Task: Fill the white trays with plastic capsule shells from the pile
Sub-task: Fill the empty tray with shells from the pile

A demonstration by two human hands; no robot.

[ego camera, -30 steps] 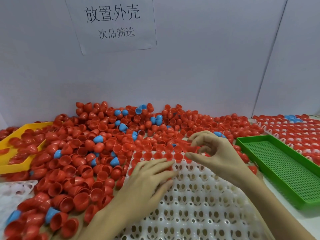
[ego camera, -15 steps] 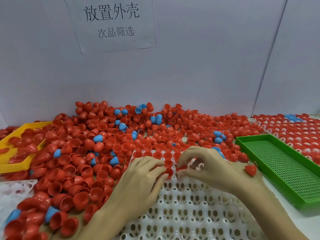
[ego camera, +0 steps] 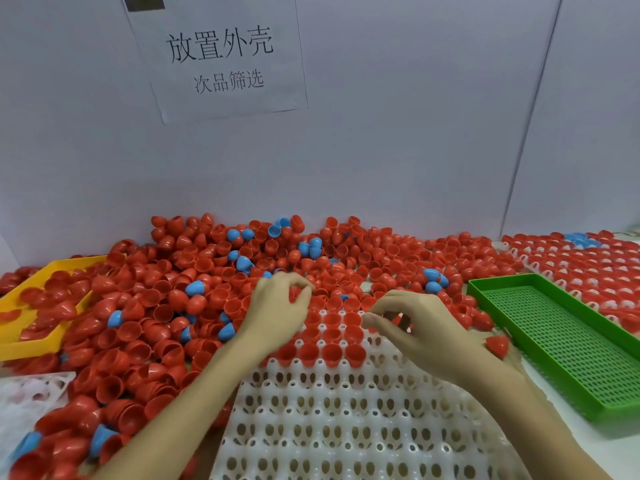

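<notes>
**Ana:** What is closest to the person?

**Ben:** The white tray (ego camera: 346, 427). It lies flat on the desk (ego camera: 616, 455), right in front of the person. Most of its cups near the person have nothing in them. Only its far end holds red shells (ego camera: 330, 353), open side up, in neat rows.

**Ana:** And the hands?

**Ben:** The right hand (ego camera: 420, 329) is over the tray's far right part. Its fingers (ego camera: 375, 320) are curled and pinched close together. They may hold a shell, but that part is hidden, so it cannot be told. The bare cups lie just under and toward the person from those fingers, so this hand looks nearer to the next free cup.

**Ana:** The other one?

**Ben:** The left hand (ego camera: 280, 306) reaches farther, to the tray's far left corner where the pile (ego camera: 166, 306) begins. Its fingers (ego camera: 304, 292) curl round something red, likely a shell, and more shells lie just past them.

**Ana:** What is beside the tray?

**Ben:** A green tray (ego camera: 554, 344) on the right, with one loose shell (ego camera: 497, 345) near it. A yellow tray (ego camera: 38, 317) on the left, part buried in shells. Blue shells (ego camera: 433, 280) are mixed in the pile.

**Ana:** And far away?

**Ben:** A full tray (ego camera: 588, 265) at the far right, then a plain wall (ego camera: 398, 133) with a paper sign (ego camera: 218, 60). The pile runs right up to the wall.
</notes>
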